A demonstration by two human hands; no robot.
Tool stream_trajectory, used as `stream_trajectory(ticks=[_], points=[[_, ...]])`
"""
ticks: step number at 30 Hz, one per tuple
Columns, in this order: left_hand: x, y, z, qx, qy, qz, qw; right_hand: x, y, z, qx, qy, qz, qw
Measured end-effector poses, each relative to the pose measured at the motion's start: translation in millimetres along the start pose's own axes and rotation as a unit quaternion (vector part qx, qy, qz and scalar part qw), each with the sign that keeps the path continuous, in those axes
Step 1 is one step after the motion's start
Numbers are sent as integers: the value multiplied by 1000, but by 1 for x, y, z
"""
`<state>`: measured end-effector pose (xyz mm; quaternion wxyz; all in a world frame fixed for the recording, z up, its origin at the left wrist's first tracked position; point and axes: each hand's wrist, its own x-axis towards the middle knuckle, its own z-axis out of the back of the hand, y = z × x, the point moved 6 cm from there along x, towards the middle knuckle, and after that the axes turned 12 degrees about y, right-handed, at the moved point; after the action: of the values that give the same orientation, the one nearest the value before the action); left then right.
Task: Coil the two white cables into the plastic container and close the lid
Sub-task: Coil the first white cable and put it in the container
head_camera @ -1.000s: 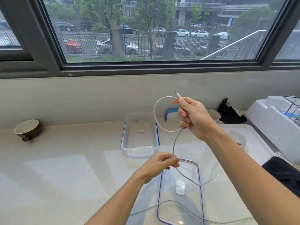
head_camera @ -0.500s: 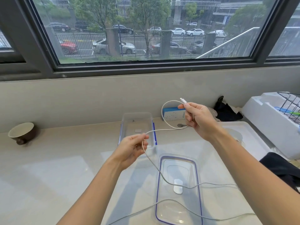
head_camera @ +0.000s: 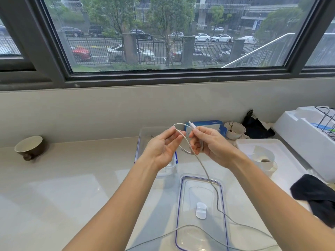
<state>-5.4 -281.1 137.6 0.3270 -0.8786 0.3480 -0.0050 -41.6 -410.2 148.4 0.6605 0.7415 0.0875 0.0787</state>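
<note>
Brown bowl (head_camera: 29, 146) sits far left on the worktop (head_camera: 72, 187), not involved. Clear plastic container (head_camera: 145, 134) is open and empty as far as I can see. It lies beyond and below the left hand (head_camera: 164, 147), which hides much of it. Its long axis runs away from the person.

Left hand is palm-up, with what looks like a light thumb-and-forefinger pinch on the white cable (head_camera: 208, 178). One loop hangs between the hands. Right hand (head_camera: 208, 142) is clamped on the plug end, which sticks up past the thumb, and on the loop's return strand. The hands are close together.

The tail drops from the right hand across the lid (head_camera: 192, 189), which lies flat on the worktop, then runs off right. Another strand crosses the lid's near end; cannot tell if it's the same cable or the second. White tray (head_camera: 282, 149) is further right.

Key relation: the coil is in the air, and the container lies just back-left of it, nearer the left hand. My read is that most of the length is still uncoiled, so more wraps are needed before drop-in.

Half a second ago the hands were well apart and the left was pulling the strand out. Now the left is up beside the right, closing the next loop.
</note>
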Motion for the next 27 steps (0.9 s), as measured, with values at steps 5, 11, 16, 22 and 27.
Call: stream_trajectory(ticks=[5, 11, 16, 22, 27], points=[[9, 3, -4, -27, -18, -15, 999, 0, -2, -4, -23, 37, -19, 999], [15, 6, -9, 49, -35, -36, 998, 0, -6, -6, 0, 34, -35, 999], [13, 10, -6, 178, -43, -54, 982, -2, -4, 2, 74, -19, -27, 997], [-2, 45, 4, 303, 26, -86, 949, -1, 8, 9, 126, -37, 21, 991], [-5, 93, 6, 423, 144, 5, 894, 1, 22, 5, 172, -4, 54, 984]])
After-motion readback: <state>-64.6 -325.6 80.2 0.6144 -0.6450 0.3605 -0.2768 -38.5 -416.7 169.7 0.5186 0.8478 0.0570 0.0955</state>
